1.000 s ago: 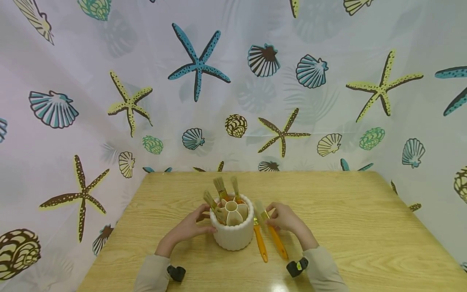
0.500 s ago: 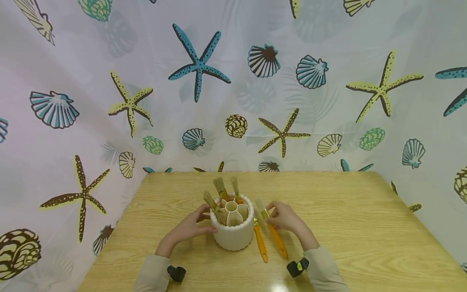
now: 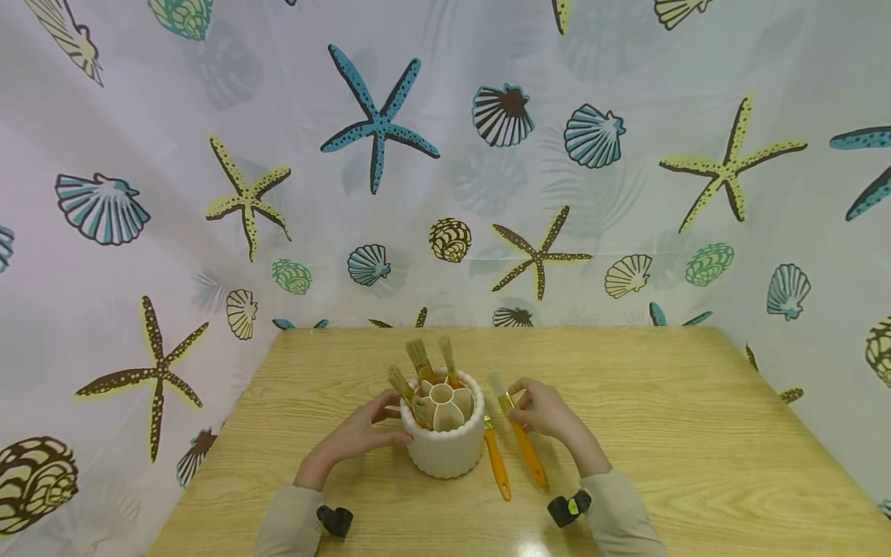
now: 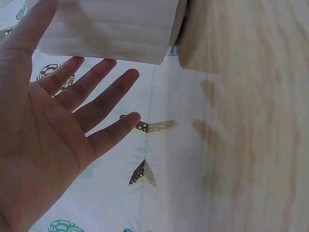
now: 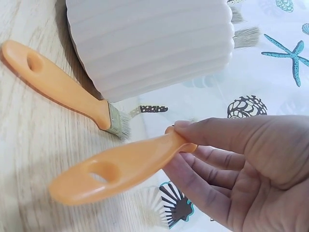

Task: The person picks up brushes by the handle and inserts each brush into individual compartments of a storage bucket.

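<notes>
A white ribbed round holder [image 3: 445, 456] with petal-shaped compartments stands on the table. Several paintbrushes [image 3: 420, 357] lean in its left and back compartments, bristles up. My left hand [image 3: 365, 429] rests against the holder's left side; in the left wrist view its fingers [image 4: 104, 104] are spread and nearly straight along the wall [image 4: 116, 29]. To the right of the holder, my right hand [image 3: 546, 414] pinches a paintbrush [image 5: 130, 159] near the neck of its orange handle, bristles pointing away. Another orange-handled paintbrush [image 3: 497, 468] lies on the table between holder and held brush.
The wooden table [image 3: 696, 433] extends to both sides. Behind it hangs a white curtain [image 3: 445, 178] printed with starfish and shells. A black wrist camera [image 3: 336, 521] sits on the left sleeve, another camera [image 3: 568, 508] on the right.
My right hand has moved slightly up and away with the paintbrush, whose handle has lifted a little. The left hand and the holder stay where they were.
</notes>
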{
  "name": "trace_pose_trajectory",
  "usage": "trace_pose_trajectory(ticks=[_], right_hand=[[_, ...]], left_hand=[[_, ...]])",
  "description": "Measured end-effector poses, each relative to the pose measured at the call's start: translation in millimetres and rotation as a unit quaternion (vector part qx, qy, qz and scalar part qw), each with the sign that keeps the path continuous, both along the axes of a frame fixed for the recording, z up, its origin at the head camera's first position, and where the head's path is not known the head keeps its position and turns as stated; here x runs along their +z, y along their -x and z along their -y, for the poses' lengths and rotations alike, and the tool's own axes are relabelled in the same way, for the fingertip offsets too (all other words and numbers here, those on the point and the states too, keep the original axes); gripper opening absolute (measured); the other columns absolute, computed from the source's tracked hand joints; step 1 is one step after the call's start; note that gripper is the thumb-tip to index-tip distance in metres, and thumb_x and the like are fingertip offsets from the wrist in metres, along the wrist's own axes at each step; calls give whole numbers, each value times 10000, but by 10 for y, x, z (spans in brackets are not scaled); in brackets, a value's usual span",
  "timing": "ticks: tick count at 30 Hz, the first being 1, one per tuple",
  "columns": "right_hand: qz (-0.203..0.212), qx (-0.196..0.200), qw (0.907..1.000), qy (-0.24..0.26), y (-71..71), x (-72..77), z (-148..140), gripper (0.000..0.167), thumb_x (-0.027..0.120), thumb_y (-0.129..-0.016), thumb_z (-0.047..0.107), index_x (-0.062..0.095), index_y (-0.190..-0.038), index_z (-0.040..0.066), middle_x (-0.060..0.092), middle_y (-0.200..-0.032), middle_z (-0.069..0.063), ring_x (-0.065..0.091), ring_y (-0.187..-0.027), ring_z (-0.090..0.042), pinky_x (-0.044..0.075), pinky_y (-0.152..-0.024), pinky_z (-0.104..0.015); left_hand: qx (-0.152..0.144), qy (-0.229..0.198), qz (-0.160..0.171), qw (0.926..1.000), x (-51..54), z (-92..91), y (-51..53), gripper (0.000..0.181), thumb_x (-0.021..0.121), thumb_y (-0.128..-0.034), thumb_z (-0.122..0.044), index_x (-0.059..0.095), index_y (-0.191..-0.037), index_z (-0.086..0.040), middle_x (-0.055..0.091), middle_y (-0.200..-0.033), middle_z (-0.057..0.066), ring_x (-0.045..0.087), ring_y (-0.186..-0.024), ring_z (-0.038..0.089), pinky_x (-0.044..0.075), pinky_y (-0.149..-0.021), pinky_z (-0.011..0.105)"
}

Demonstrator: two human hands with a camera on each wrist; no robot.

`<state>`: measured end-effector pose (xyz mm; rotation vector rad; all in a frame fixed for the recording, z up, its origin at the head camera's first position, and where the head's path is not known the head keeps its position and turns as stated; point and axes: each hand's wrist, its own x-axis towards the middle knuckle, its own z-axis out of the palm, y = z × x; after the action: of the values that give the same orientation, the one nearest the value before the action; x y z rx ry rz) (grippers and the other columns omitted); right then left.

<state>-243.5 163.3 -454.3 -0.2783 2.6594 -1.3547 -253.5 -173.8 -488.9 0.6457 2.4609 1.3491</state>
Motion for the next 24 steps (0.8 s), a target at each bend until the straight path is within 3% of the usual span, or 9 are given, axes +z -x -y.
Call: trace_pose_trajectory(ticks=[10,24], right_hand=[[-274,45,9996,-7,-9,53,-6,357,661,-839,38,529,-1162,-39,612,-818,-119,615,-586,-180,562,-584,-397],[-446,-35,9989,142,-11,113,9,358,668,-835,34,533,-1161,-26,612,-814,-110,621,-640,-168,566,-597,-381]], left_hand=[[-20,-54,3,10000,-38,16,40,728,732,-770,-410,369,-1377,-238,425,-1388,32,473,-1233,276,469,-924,441],[-188,-130,-95,9997,4,26,19,609,707,-797,-402,423,-1304,-219,464,-1329,48,480,-1222,309,480,-911,431]])
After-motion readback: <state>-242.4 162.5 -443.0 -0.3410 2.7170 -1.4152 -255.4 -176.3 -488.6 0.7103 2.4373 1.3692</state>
